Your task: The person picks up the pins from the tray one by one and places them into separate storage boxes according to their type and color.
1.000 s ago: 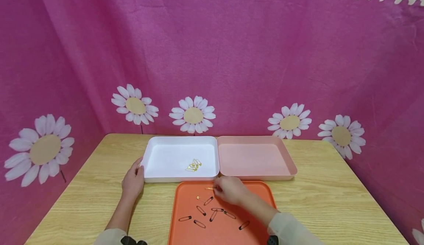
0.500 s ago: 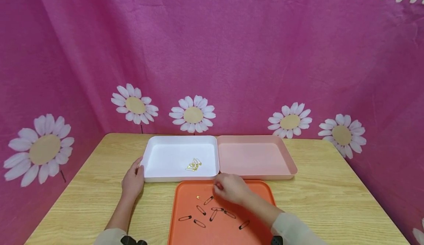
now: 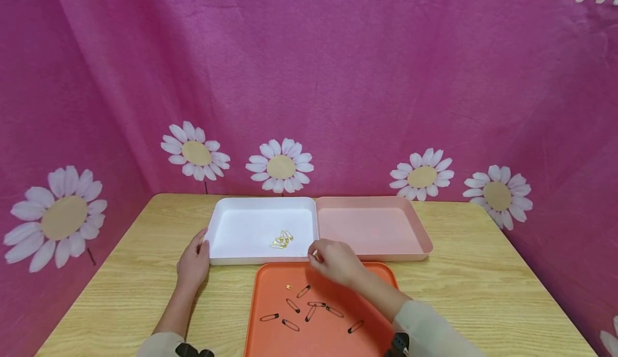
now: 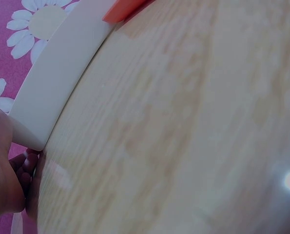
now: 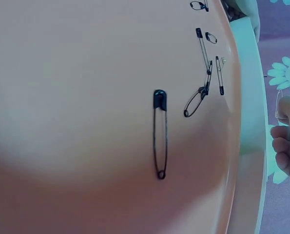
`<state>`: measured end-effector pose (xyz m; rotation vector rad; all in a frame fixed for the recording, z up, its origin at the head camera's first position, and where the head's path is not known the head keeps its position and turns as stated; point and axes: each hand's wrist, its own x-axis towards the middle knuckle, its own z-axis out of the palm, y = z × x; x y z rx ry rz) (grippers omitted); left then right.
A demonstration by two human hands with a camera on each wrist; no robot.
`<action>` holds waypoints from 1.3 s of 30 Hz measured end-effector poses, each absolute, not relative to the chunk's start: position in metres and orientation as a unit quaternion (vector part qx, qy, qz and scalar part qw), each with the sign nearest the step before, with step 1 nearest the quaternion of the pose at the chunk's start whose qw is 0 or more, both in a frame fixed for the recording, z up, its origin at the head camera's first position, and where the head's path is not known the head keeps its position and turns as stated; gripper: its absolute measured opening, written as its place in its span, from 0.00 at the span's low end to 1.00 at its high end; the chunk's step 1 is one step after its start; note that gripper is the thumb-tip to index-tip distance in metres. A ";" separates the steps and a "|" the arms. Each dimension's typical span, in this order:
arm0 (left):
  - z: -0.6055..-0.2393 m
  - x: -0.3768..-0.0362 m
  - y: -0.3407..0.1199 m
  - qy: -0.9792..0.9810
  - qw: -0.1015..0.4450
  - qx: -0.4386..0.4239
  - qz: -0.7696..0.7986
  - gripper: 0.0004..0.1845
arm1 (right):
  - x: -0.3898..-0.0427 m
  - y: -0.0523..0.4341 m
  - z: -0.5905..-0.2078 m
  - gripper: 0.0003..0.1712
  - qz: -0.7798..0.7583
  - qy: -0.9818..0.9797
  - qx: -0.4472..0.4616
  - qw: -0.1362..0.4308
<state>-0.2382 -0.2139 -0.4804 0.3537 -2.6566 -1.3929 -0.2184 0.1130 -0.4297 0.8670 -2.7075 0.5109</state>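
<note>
The right hand (image 3: 336, 262) has its grip closed in a pinch on a small safety pin (image 5: 277, 105), at the near right corner of the white tray (image 3: 241, 231). The left hand (image 3: 192, 263) grips that tray's left side. Bracing the tray firmly, lifting the pin clear of its rim and releasing low beside the gold pins (image 3: 282, 239) inside it should work best, without disturbing the black pins (image 3: 311, 313) in front.
</note>
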 end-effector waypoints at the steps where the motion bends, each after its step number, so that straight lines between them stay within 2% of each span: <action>1: -0.480 -0.238 -0.214 -0.878 0.060 0.117 -0.460 0.26 | -0.219 0.112 -0.429 0.03 0.179 -0.931 0.293 0.125; 21: -0.481 -0.238 -0.214 -0.875 0.060 0.122 -0.464 0.26 | -0.240 0.093 -0.426 0.07 0.309 -0.924 0.222 0.044; 39: -0.482 -0.240 -0.214 -0.877 0.071 0.119 -0.460 0.26 | -0.263 0.078 -0.426 0.06 0.335 -0.926 0.171 0.041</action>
